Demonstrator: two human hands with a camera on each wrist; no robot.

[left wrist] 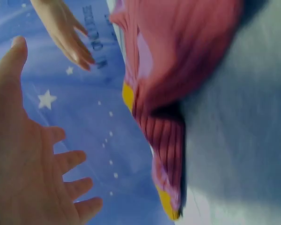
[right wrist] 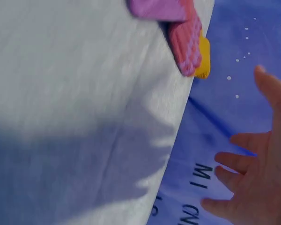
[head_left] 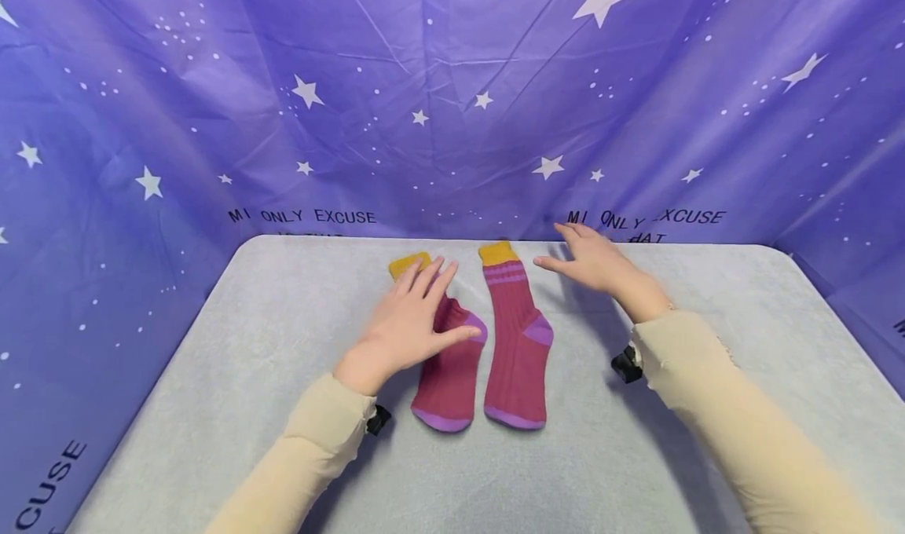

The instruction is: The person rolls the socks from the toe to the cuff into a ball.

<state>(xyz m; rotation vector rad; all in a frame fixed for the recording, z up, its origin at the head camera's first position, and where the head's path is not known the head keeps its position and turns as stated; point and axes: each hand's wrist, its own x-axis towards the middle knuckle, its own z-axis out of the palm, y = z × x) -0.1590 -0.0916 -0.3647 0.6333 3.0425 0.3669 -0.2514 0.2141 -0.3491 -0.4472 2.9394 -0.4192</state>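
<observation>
Two maroon socks with purple heels and toes and yellow cuffs lie side by side, cuffs toward the back. Above the left sock [head_left: 452, 377] hovers my left hand [head_left: 406, 322], fingers spread, covering part of its leg. In the left wrist view that hand [left wrist: 28, 164] holds nothing. The right sock [head_left: 512, 345] lies flat, its cuff fully seen. To the right of its cuff is my right hand [head_left: 594, 259], raised over the table with fingers extended. The right wrist view shows this hand [right wrist: 257, 173] apart from the sock [right wrist: 185, 42].
A table with a pale grey cover [head_left: 283, 322] bears the socks. Behind and beside it hangs a purple cloth [head_left: 452, 63] with white stars and lettering. Small black devices sit at both wrists, such as the one under the right sleeve [head_left: 625, 365].
</observation>
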